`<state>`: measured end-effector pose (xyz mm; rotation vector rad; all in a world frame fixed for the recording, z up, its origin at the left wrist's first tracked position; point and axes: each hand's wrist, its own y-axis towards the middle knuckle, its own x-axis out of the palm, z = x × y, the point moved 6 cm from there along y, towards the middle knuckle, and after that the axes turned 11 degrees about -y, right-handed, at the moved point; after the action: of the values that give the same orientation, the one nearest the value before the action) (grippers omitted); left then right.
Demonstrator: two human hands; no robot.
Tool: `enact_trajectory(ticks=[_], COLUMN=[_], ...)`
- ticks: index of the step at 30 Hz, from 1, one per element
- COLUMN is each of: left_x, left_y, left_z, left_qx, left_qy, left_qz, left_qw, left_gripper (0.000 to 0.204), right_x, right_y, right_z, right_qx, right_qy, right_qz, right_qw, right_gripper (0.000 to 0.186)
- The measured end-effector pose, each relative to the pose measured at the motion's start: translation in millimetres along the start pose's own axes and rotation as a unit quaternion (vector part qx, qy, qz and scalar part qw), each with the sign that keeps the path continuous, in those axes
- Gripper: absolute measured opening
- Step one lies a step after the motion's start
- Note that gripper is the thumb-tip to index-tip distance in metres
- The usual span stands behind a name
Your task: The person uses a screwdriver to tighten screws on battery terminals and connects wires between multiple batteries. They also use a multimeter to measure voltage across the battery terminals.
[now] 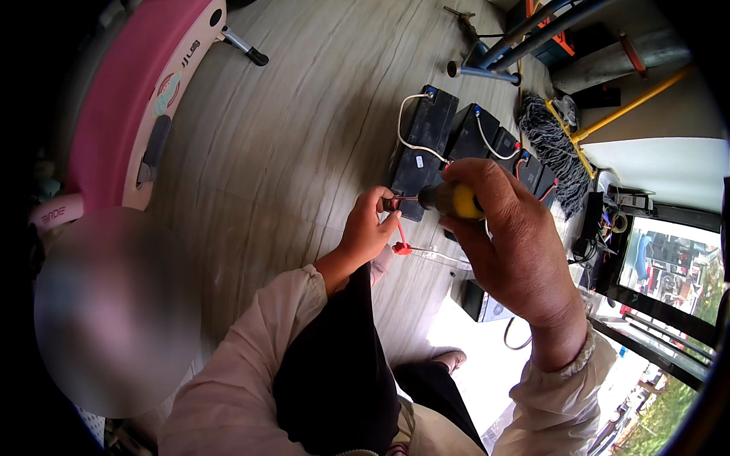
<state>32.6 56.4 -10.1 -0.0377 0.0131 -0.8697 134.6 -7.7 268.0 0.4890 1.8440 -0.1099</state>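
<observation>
Right hand [525, 254] closed round a yellow-and-black screwdriver [462, 204]; its shaft points left, towards a small dark piece [391, 204] pinched by the left hand [363, 228].

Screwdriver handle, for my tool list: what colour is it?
The screwdriver handle is yellow and black; see the head view.

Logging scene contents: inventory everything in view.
Screwdriver: 1, yellow-black, right hand
Small part: 1, dark, left hand
Red piece: 1, red, below left hand
Batteries: 4 or more, black, floor, upper right
Wires: several, white, red, on batteries
Mop: 1, grey with yellow handle, upper right
Tubular frame: 1, blue, top right
Bulky unit: 1, pink and cream, upper left
Framed panel: 1, black-framed, right
Floor: 1, grey-beige, throughout
Right-edge clutter: too unclear to count
Sleeves: 2, cream, bottom
Trouser legs: 2, black, bottom centre
Hands: 2, bare, centre
</observation>
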Motion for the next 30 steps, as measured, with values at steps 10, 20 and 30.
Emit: enact_trajectory(ticks=[10, 20, 30], left_x=[-0.1, -0.7, 0.2], left_y=[-2.8, -2.8, -2.4], left_z=[7.2, 4.3, 9.2], left_qx=[-0.021, -0.035, -0.019], left_qy=[0.033, 0.033, 0.024], left_qz=[-0.011, -0.025, -0.01], left_qw=[0.999, 0.999, 0.999], left_gripper=[0.033, 0.036, 0.033], right_x=[4.8, 3.9, 0.6], right_y=[-2.4, -6.4, -9.4], right_z=[-0.4, 3.8, 15.8], right_qx=[0.063, 0.099, 0.178], right_qy=[0.006, 0.004, -0.083], right_qz=[-0.03, -0.021, -0.028], right_qw=[0.998, 0.995, 0.98], right_gripper=[0.042, 0.04, 0.041])
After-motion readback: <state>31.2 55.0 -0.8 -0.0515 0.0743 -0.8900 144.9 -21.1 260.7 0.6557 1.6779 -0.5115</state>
